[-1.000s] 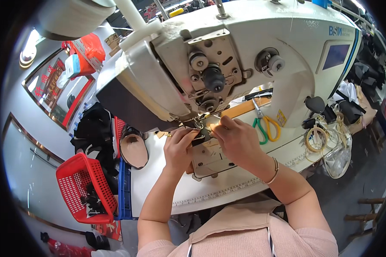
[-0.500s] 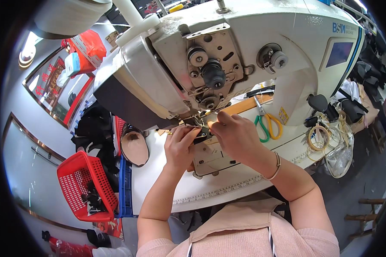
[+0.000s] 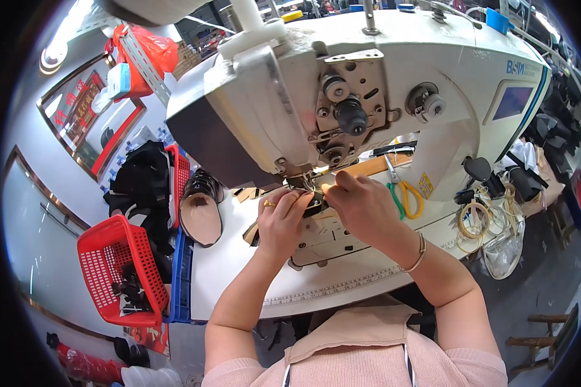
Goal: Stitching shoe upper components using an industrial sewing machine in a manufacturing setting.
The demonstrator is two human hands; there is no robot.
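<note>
The sewing machine [image 3: 394, 71] stands on the worktop [image 3: 232, 277]; inward from the front edge, right hand [image 3: 363, 205] and left hand [image 3: 280, 219] narrow beside a small dark piece [image 3: 314, 206], grip uncertain. Even, light guidance, fingertips clear, should work best.

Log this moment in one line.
left hand: at black piece, grip unclear | right hand: close beside, grip unclear | sewing machine: above hands | scissors: right of hands | red basket: lower left

White tabletop [image 3: 214, 274], ruler strip [image 3: 342, 287] along the near edge. Big sewing machine [image 3: 445, 84] parked on it, scissors [image 3: 392, 173] by its pillar, a few scraps [image 3: 246, 193] on the left. Can't tell if the shoe [image 3: 200, 219] beside them is on it too.
</note>
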